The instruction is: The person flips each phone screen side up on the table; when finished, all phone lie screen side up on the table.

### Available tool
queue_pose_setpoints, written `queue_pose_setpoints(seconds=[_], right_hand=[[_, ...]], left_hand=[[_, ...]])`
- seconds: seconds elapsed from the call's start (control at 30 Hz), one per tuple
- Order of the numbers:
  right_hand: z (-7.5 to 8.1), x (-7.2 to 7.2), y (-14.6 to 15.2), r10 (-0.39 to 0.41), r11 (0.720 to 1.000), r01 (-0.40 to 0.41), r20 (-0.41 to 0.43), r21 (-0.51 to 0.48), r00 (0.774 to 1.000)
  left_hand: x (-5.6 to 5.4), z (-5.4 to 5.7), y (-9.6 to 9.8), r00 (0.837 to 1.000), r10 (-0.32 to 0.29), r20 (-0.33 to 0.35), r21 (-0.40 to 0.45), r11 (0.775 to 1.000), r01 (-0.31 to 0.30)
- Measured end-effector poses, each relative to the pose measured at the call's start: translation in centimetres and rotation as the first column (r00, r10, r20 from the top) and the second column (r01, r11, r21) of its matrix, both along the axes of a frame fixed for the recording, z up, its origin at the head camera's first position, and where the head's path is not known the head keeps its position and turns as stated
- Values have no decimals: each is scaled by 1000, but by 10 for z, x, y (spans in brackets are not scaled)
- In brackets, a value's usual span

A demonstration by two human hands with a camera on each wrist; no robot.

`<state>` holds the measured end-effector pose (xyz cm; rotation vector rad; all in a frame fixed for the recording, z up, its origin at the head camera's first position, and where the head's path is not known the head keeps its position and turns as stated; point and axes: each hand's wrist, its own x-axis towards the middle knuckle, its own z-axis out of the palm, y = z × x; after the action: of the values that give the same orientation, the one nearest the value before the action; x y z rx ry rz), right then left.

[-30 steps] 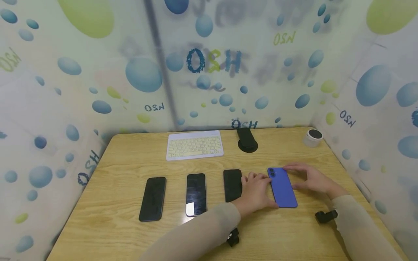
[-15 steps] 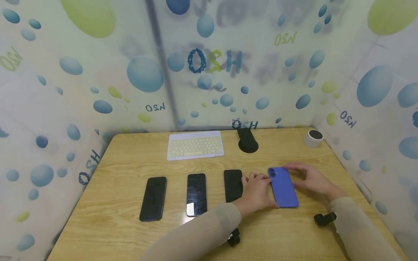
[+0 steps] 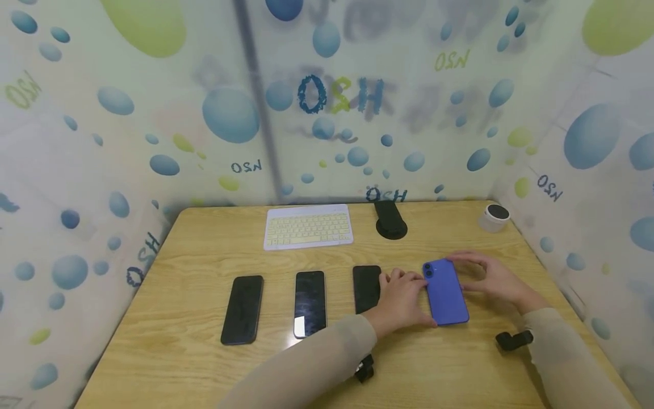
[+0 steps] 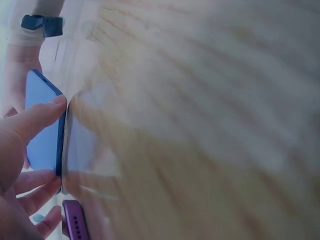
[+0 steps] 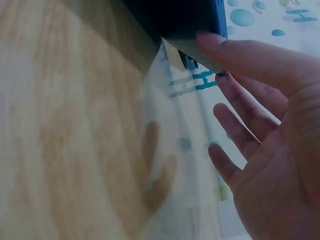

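A blue phone (image 3: 447,292) lies back side up on the wooden table, its camera lenses at the upper left corner. Both hands are at it. My left hand (image 3: 402,298) spans its left side, thumb at the lower corner and fingertips near the upper one. From the right, my right hand (image 3: 494,282) holds it with the index finger at the top corner and the thumb on the long edge. The left wrist view shows the left thumb and fingers on the phone's (image 4: 42,142) edges. In the right wrist view, the right thumb (image 5: 212,41) touches the dark phone (image 5: 175,20).
Three dark phones lie left of the blue one: a near phone (image 3: 366,287) partly behind the left hand, a middle phone (image 3: 310,301) and a far-left phone (image 3: 242,309). Behind them are a white keyboard (image 3: 309,228), a black stand (image 3: 391,221) and a small white cylinder (image 3: 493,218).
The head view has shifted slightly, so everything appears a little further right. The blue phone has turned very slightly between the hands, and both hands stay on it.
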<state>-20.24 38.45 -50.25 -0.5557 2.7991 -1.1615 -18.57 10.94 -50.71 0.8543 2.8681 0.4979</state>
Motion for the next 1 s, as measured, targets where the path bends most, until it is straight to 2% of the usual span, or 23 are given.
queue_pose_setpoints(seconds=[0.27,0.63,0.8,1.0], right_hand=[[8,-4,-4,10,1000,-9,-30,27,1000],[13,-6,-14,23,998,-18,-86,53,996],[13,-9,-21,51,998,-49,-98,27,994],[14,-10,-29,51,999,-51,-53,5,997]], left_hand=[[-1,1,-1,1000,3,18,0,1000,-3],[1,4,-8,998,16,65,109,994,-23],[2,3,-11,997,18,74,146,989,-29],[2,3,-17,995,4,101,226,974,-27]])
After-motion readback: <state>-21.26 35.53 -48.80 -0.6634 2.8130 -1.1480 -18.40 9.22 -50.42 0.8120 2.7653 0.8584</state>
